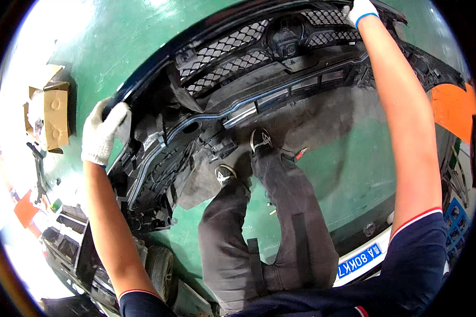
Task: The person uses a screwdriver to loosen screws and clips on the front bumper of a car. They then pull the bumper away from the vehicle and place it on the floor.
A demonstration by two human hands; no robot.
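A large dark car front bumper (232, 90), its inner side toward me, spans the upper half of the view. It has a mesh grille (230, 42) and a round emblem mount (288, 38). In a white knitted glove, my left hand (103, 132) is closed around the bumper's left edge, thumb on the inner side. My right hand (360, 11), also gloved in white with a blue cuff, grips the upper right part beside the mesh; its fingers are partly hidden. A thin blue-edged strip (238, 108) runs along the inside.
Under the bumper lies a dark mat (322, 119) on green floor. An opened cardboard box (55, 119) sits at far left. A tire (159, 272) stands lower left. Behind me at lower right is a white car with a blue plate (359, 260). Orange panel (450, 112) at right.
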